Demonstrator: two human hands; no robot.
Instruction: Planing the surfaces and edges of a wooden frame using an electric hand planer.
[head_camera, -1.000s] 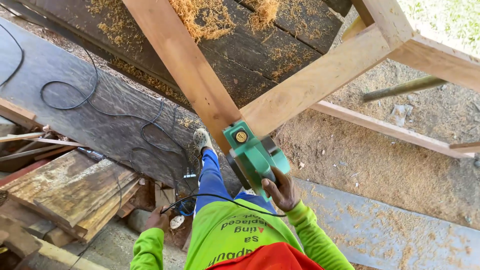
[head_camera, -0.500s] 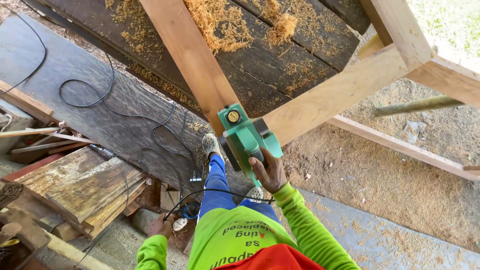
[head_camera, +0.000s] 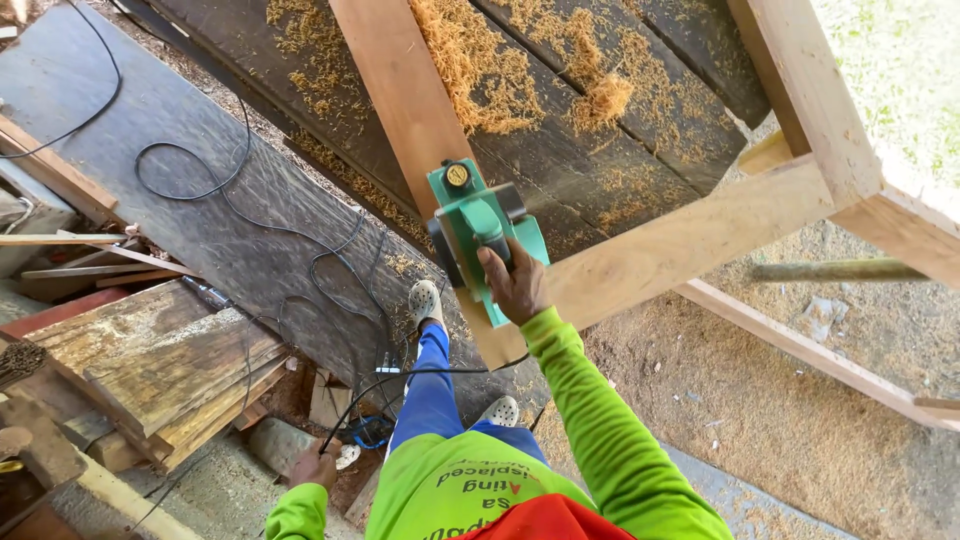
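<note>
Left hand (head_camera: 314, 466): low at the person's side, fingers curled together around the black power cord (head_camera: 255, 225), which loops loosely over the dark plank (head_camera: 180, 200) and runs up toward the tool. Cord judged light, limp and prone to snagging; best held as here, with slack kept clear of the work.

Stacked weathered boards (head_camera: 150, 370): lying to the left, apart from both hands.

Electric planer (head_camera: 480, 240): green body, black knob at its front end, sitting flat on the pale beam (head_camera: 410, 110) near where that beam meets a cross rail (head_camera: 690, 240). Judged heavy for its size, rigid, with a hard, smooth casing; the top handle is the proper place to take hold, keeping fingers away from the underside.

Right hand (head_camera: 512, 285): grip clamped around the planer's rear handle, fingers wrapped fully, arm stretched forward.

Wood shavings (head_camera: 500, 70): heaped on the dark planks beyond the beam; light, loose.
</note>
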